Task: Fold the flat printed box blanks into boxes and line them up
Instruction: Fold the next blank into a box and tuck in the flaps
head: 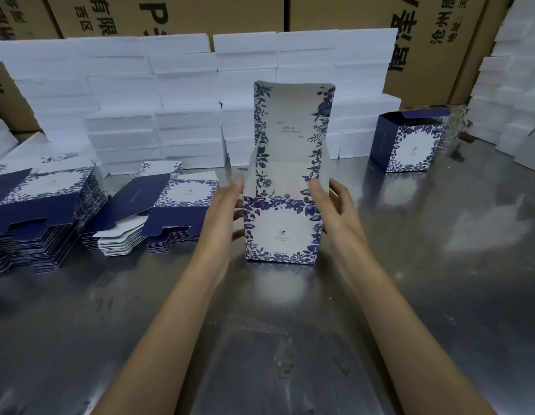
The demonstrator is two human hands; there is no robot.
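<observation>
Now we hold half-formed box (279, 229) upright on steel counter (410, 265), lid flap (293, 121) standing open. Our left hand (221, 217) clamped on box's left wall, right hand (335, 211) clamped on its right wall. Flat blank stacks (38, 223) lie far left; finished box (408, 142) stands back right. White foam blocks (158, 94) piled behind.
</observation>
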